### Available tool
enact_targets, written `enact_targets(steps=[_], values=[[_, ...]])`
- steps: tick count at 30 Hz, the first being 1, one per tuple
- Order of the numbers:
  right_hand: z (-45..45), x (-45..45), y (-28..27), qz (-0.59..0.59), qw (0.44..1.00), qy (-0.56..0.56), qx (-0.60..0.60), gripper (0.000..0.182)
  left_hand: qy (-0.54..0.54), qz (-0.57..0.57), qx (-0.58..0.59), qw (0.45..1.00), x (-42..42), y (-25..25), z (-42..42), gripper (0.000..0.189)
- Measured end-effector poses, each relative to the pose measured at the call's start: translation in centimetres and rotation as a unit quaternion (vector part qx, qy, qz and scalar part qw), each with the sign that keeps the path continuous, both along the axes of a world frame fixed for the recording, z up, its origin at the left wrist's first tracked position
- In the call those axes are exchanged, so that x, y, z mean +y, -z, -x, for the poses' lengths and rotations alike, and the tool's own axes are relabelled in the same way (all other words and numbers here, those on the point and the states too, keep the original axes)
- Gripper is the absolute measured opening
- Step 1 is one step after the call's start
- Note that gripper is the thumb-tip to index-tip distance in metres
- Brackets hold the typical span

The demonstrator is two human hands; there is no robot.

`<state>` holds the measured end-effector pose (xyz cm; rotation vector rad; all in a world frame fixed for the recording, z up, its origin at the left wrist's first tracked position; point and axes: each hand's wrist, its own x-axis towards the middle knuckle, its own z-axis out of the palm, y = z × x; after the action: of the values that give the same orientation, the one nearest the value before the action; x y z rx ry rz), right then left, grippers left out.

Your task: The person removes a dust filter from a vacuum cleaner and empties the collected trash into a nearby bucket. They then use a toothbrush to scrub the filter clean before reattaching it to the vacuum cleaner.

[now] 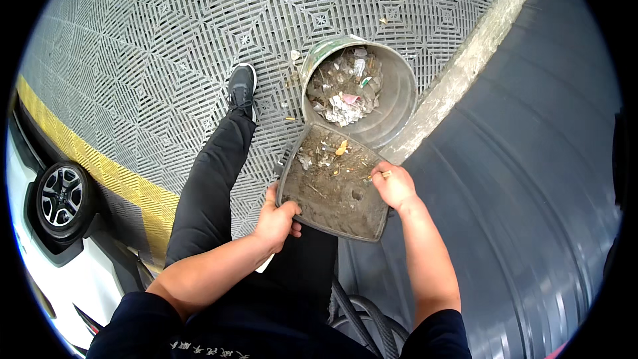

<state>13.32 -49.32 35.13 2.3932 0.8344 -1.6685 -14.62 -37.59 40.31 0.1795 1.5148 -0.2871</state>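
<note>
A dirty, dark car floor mat (pixel 319 204) with a raised rim tilts down towards a bucket. Dirt, paper scraps and an orange-yellow scrap (pixel 342 147) lie on its upper half. My left hand (pixel 279 222) grips the mat's lower left edge, thumb on top. At its right edge my right hand (pixel 395 184) is closed over the rim, and a small tan piece (pixel 386 174) shows at the fingers. Just beyond the mat's far end stands the worn, green-marked bucket (pixel 398 89), partly filled with dirt, crumpled paper (pixel 344 109) and a pink scrap (pixel 350 98).
Grey slatted floor tiles (pixel 199 50) carry several litter bits around the bucket. A concrete curb (pixel 463 55) runs along a dark ribbed surface (pixel 498 169) at right. Corrugated hoses (pixel 354 314) lie near my legs. At left is a white car (pixel 65 279).
</note>
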Motion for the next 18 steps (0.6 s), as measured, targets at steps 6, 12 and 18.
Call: enact_targets(steps=[6, 12, 18], values=[[1.4, -3.0, 2.8, -0.024, 0.995, 0.088, -0.029, 0.025, 0.009, -0.012, -0.006, 1.000, -1.4, 0.0, 0.2, 0.090], [4.3, -3.5, 2.7, -0.032, 0.986, 0.151, -0.067, 0.026, 0.037, -0.034, -0.012, 0.999, -2.0, 0.0, 0.6, 0.093], [5.4, -6.0, 2.1, -0.171, 0.983, 0.048, -0.052, 0.018, 0.042, -0.042, -0.019, 0.998, -2.3, 0.0, 0.8, 0.093]])
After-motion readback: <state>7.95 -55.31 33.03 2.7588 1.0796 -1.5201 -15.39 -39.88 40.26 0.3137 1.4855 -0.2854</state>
